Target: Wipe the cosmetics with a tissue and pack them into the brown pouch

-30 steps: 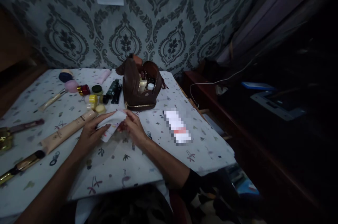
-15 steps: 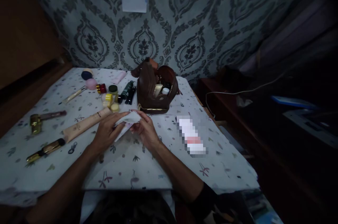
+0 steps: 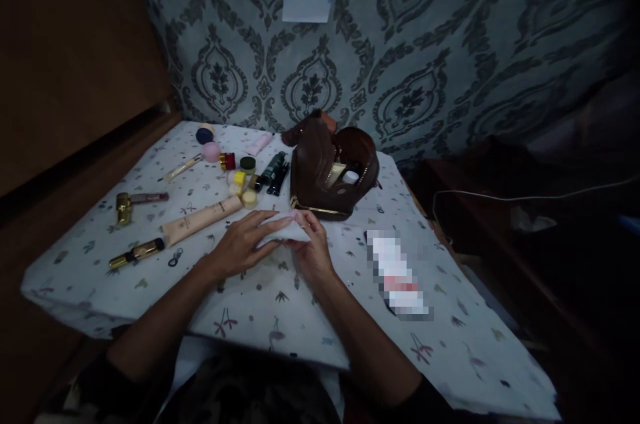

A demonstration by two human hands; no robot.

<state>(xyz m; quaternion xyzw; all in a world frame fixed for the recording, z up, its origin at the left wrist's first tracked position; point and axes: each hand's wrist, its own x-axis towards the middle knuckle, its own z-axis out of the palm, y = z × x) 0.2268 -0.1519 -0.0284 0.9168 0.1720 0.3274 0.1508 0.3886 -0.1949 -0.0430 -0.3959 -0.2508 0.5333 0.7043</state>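
We hold a small white tissue point(image 3: 286, 231) between both hands, low over the patterned tablecloth point(image 3: 260, 304) near its middle, just in front of the open brown cosmetic bag point(image 3: 333, 174). Our left hand point(image 3: 240, 243) lies over the tissue's near-left part with the fingers curled onto it; our right hand point(image 3: 314, 252) pinches its right end between thumb and fingertips. Whatever may be wrapped inside is hidden, so we cannot tell whether the tissue covers anything.

To work the tissue well, we judge that the left hand should keep its part pressed flat while the right does the finer pinching or folding, with both wrists resting on the cloth for steadiness. We should keep the motions short, since a beige cream tube point(image 3: 203, 219) lies just to the left, with small yellow jars point(image 3: 242, 187) touching one another beyond it and a gold-capped tube point(image 3: 136, 253) nearer the edge. A blurred white packet point(image 3: 397, 272) lies to the right, well apart from the hands. The light is dim, so we rely on touch.
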